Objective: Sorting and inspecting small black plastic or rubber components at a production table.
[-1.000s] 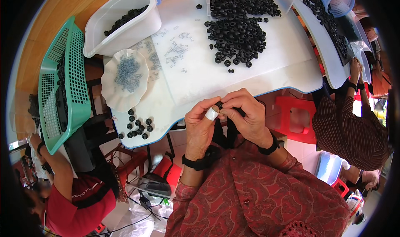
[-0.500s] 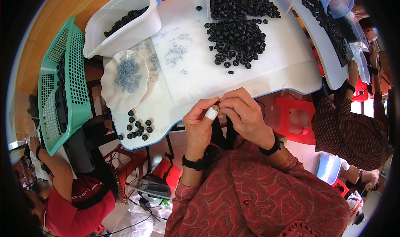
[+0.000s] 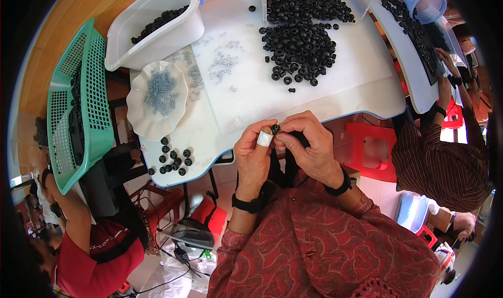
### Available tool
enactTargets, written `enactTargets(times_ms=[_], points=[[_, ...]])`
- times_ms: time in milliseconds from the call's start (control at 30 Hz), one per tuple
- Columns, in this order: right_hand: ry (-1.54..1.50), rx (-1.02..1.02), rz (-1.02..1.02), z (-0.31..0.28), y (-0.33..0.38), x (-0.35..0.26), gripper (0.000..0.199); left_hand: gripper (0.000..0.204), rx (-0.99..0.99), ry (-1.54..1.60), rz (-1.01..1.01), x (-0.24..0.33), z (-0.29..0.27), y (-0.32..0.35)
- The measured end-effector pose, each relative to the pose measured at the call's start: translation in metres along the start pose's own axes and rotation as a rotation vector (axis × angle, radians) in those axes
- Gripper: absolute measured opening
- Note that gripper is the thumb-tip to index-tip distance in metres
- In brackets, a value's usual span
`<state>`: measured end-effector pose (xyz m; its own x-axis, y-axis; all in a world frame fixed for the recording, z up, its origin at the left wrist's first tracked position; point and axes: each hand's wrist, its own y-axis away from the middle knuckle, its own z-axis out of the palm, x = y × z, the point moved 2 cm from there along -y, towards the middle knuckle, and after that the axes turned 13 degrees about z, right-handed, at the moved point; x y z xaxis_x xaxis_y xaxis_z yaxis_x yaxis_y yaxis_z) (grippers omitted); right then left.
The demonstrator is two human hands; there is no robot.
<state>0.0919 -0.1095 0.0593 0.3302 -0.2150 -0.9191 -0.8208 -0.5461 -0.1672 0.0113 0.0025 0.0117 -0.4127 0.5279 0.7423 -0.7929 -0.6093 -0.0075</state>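
Just past the table's front edge, my two hands meet fingertip to fingertip. My left hand, with white tape round its thumb, pinches a small black ring-shaped part whose round opening shows on top. My right hand is closed at the right side of that part, its thumb and forefinger drawn together; what lies between them is hidden. Similar black parts form a heap at the back of the table. To the left, small clear pieces fill the middle of a scalloped white dish.
Several black parts lie at the table's front left corner. More clear pieces are scattered on a white sheet. A white tub and green basket stand left. People work on both sides; a red stool is at right.
The black part has come into clearer view between my fingertips, its opening now upward. My right fingers have shifted slightly away from it. At far right, another person's hand has reached onto the neighbouring table.
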Motion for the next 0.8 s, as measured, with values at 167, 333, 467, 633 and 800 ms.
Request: enactTargets(times_ms=[167, 333, 467, 633, 800], points=[[0.028, 0.042, -0.077, 0.0006, -0.0024, -0.0037, 0.019, 0.024, -0.020, 0.022, -0.046, -0.0012, -0.0031, 0.0001], [0.036, 0.021, -0.076, -0.0029, -0.0023, -0.0032, 0.018, 0.028, -0.082, -0.019, -0.020, -0.0003, -0.0027, 0.0011], [0.025, 0.003, -0.085, -0.0024, -0.0026, -0.0056, 0.017, 0.029, -0.098, 0.067, -0.041, -0.0041, -0.0095, 0.0019], [0.020, -0.024, -0.087, -0.0013, -0.0029, -0.0070, 0.015, 0.028, -0.074, 0.063, -0.053, -0.0030, -0.0080, 0.0026], [0.043, -0.043, -0.092, -0.0020, -0.0038, -0.0090, 0.014, 0.028, -0.056, -0.026, -0.037, 0.0006, -0.0038, 0.0030]])
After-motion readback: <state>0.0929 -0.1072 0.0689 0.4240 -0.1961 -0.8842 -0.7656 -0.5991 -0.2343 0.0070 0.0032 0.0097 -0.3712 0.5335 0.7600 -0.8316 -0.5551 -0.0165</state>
